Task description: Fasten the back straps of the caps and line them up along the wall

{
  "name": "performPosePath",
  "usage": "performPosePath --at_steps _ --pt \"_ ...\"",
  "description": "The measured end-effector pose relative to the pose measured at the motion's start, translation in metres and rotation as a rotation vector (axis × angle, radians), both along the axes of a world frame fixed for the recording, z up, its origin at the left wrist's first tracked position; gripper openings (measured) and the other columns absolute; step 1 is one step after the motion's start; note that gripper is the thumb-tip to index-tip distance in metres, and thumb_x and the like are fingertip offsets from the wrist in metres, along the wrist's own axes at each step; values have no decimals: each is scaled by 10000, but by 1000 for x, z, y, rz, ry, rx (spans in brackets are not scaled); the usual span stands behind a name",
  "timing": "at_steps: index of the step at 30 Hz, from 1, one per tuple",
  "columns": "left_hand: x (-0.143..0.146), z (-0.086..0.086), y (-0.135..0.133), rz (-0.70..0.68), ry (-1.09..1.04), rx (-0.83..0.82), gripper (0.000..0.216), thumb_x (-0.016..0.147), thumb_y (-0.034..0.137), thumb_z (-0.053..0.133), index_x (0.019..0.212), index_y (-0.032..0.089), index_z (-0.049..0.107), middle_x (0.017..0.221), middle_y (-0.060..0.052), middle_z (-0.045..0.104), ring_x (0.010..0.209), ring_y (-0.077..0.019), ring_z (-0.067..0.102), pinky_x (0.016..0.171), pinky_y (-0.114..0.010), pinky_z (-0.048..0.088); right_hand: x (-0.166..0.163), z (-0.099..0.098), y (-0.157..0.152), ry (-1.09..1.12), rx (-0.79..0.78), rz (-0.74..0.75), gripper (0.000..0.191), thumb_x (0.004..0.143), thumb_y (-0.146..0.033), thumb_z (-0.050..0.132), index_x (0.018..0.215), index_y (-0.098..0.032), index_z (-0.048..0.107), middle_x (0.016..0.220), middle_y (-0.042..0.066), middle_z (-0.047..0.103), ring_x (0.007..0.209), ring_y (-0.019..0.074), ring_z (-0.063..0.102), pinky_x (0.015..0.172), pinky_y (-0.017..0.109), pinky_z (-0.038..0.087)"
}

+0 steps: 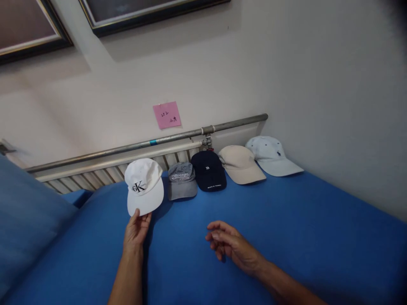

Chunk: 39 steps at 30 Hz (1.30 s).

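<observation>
My left hand (139, 228) grips the brim of a white baseball cap (144, 180) with black letters on its front, thumb on top and fingers beneath. To the right of that cap, a grey cap (182, 181) and a dark navy cap (209, 171) sit side by side. A beige cap (242, 165) and a pale blue cap (272, 156) continue the row, all brims facing me. My right hand (233, 245) hovers over the blue surface in front of the navy cap, fingers loosely curved and apart, holding nothing.
A blue-covered surface (270, 220) spreads below the caps. Behind it are a radiator (95, 173) and a metal pipe (127, 150). A pink note (167, 115) is on the wall, beneath framed pictures (152, 17). Blue fabric (28, 216) hangs at left.
</observation>
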<state>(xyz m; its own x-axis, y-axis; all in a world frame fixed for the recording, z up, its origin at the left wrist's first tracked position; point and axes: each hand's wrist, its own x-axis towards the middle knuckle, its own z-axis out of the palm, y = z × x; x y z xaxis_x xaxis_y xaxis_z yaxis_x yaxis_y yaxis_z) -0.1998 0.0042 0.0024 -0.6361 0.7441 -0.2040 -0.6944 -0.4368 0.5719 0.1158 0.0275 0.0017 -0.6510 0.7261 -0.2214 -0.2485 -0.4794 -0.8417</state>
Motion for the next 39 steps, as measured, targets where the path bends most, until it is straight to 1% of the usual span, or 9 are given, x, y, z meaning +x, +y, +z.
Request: performPosePath --at_steps 4,7,10,15,19,24,31,34,39 --pt "-19 -8 20 7 -10 -31 404 918 1 375 1198 194 594 827 -45 761 739 -143 722 783 -279 584 -1 0 8 -10 -9 -3 303 694 -307 675 946 -179 567 833 34 638 640 113 551 492 226 380" --pt "-30 -9 38 11 -9 -39 381 917 4 388 1168 190 606 823 -33 758 758 -134 718 815 -285 574 -2 1 10 -3 -26 8 297 670 -295 681 920 -177 572 829 34 630 645 114 548 491 226 390" --pt "-38 -9 55 7 -11 -59 365 908 1 405 1143 187 614 796 -25 752 733 -129 711 834 -304 568 -3 0 11 -1 -40 27 294 659 -293 685 904 -174 572 821 35 628 641 115 545 484 226 390" --pt "-47 -10 73 -18 -23 -111 359 896 -4 416 1118 189 621 737 -20 736 698 -135 707 803 -312 576 -3 -2 12 -7 -48 34 290 662 -292 681 904 -172 574 818 34 628 631 116 545 483 229 392" --pt "-51 -11 76 -30 -40 -165 365 890 -2 420 1130 197 611 742 -24 732 656 -132 700 756 -300 585 -3 0 11 -17 -53 35 279 649 -284 682 883 -176 574 812 30 624 634 116 548 487 229 390" --pt "-54 -10 77 -24 -50 -221 375 881 1 427 1138 210 604 726 -19 719 648 -137 699 718 -294 593 -3 4 9 -36 -51 37 264 647 -279 679 869 -180 575 802 24 617 627 111 538 493 228 380" --pt "-56 -13 78 4 -42 -301 341 870 8 451 1124 181 600 689 -18 691 576 -133 677 601 -239 593 -4 0 9 -59 -30 42 277 652 -292 671 882 -176 570 812 31 614 631 111 534 497 226 373" --pt "-57 -16 76 16 -38 -331 372 857 3 464 1151 193 588 744 -30 702 599 -138 682 622 -255 599 -6 -1 10 -66 -23 47 277 644 -287 667 880 -177 572 814 34 614 637 116 540 492 224 377" --pt "-57 -18 70 42 -25 -363 428 851 9 458 1217 211 553 921 -74 721 781 -182 714 725 -324 603 -6 2 10 -78 -3 46 264 644 -281 659 873 -179 578 808 34 610 639 120 541 490 229 389"
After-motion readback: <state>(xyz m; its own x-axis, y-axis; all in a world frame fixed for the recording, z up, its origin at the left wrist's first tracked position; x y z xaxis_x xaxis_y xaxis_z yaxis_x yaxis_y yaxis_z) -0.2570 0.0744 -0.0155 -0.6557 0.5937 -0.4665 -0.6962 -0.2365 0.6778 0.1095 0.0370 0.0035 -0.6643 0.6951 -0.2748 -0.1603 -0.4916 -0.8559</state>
